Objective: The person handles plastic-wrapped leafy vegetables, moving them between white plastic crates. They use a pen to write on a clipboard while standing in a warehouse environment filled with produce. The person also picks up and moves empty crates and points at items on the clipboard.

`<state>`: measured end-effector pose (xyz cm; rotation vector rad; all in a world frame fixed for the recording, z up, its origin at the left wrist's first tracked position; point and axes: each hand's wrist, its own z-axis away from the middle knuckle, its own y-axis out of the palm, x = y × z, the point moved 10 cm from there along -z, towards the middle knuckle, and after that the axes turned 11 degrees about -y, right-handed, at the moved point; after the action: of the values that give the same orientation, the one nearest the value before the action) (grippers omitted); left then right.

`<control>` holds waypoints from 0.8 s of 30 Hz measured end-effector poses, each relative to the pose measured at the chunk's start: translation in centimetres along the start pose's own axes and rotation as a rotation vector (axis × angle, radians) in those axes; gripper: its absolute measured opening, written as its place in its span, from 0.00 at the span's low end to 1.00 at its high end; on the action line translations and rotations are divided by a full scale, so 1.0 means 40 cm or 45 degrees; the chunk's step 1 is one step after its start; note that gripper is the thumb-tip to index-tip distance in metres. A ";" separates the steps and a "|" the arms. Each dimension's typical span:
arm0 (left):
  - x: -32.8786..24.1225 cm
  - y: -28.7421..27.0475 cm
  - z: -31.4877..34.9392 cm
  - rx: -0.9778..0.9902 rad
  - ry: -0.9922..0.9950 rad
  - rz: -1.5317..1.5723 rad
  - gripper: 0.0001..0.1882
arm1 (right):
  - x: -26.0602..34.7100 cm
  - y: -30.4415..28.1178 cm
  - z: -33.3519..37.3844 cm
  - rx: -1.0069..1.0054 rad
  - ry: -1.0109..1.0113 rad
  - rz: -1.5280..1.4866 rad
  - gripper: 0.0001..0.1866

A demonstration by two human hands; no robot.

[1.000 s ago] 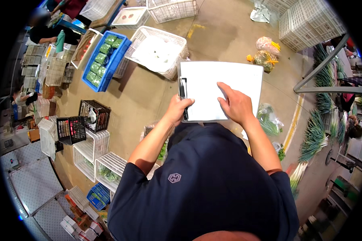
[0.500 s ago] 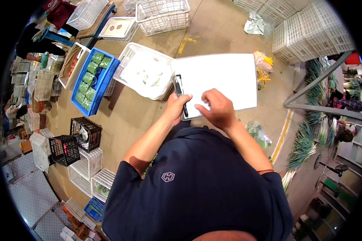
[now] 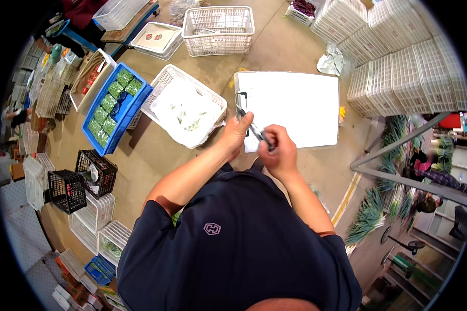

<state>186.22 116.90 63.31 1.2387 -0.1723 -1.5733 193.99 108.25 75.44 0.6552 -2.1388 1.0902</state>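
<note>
A clipboard with white paper is held out in front of me, with a black clip along its left side. My left hand grips its left edge near the clip, thumb on top and fingers hidden beneath. Slanting across that edge is a black pen, slightly blurred. The fingers of my right hand are closed around the pen's lower end, over the near part of the paper. The pen's upper end lies next to my left thumb.
Left of the clipboard stands a white basket lined with plastic, beside a blue crate of green packs. Black crates sit farther left. Stacked white crates and a grey metal frame are on the right, near bundled leeks.
My right hand has gone from hovering over the paper to gripping the pen. The pen has swung out from along the clip to a slant. The view has shifted slightly.
</note>
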 end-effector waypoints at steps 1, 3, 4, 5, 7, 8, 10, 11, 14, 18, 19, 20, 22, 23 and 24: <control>-0.007 0.008 -0.004 0.021 0.029 0.014 0.38 | -0.001 -0.046 -0.001 -0.080 -0.060 -0.041 0.13; -0.019 0.020 -0.005 0.069 0.005 -0.006 0.49 | -0.013 -0.140 -0.009 -0.149 -0.172 -0.124 0.13; -0.032 0.035 -0.001 0.068 0.010 -0.014 0.50 | -0.056 -0.187 0.001 -0.234 0.059 -0.290 0.12; -0.038 0.044 0.003 0.067 0.012 -0.023 0.50 | -0.099 -0.222 0.019 -0.319 0.294 -0.455 0.10; -0.037 0.041 0.001 0.030 0.001 -0.007 0.42 | -0.151 -0.263 0.011 -0.489 0.385 -1.004 0.09; -0.039 0.046 0.001 0.007 -0.006 -0.005 0.40 | -0.169 -0.274 0.006 -0.578 0.427 -1.276 0.09; -0.043 0.058 0.005 -0.038 -0.009 -0.033 0.34 | -0.199 -0.289 -0.003 -0.646 0.542 -1.514 0.08; -0.045 0.065 0.009 -0.061 -0.005 -0.062 0.32 | -0.209 -0.289 -0.006 -0.665 0.609 -1.610 0.07; -0.039 0.079 0.009 -0.063 -0.011 -0.108 0.28 | -0.213 -0.273 -0.011 -0.661 0.848 -1.812 0.10; -0.027 0.081 0.019 -0.149 0.009 -0.131 0.25 | -0.195 -0.303 -0.033 -0.659 0.640 -1.710 0.16; -0.020 0.080 0.016 -0.175 0.028 -0.128 0.25 | -0.198 -0.298 -0.032 -0.648 0.637 -1.731 0.14; -0.006 0.089 0.013 -0.121 -0.032 -0.118 0.25 | -0.211 -0.307 -0.026 -0.644 0.636 -1.723 0.14; -0.016 0.130 0.025 -0.014 -0.054 -0.006 0.25 | -0.198 -0.314 -0.049 -0.561 0.559 -1.749 0.15; -0.027 0.143 0.044 0.029 -0.073 0.040 0.25 | -0.191 -0.308 -0.051 -0.575 0.567 -1.765 0.14; -0.021 0.153 0.042 0.055 -0.093 0.053 0.25 | -0.184 -0.326 -0.050 -0.590 0.517 -1.713 0.12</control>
<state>188.72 114.24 68.60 1.2038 -0.2786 -1.5869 208.32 104.02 77.68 1.2026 -1.0640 -0.0351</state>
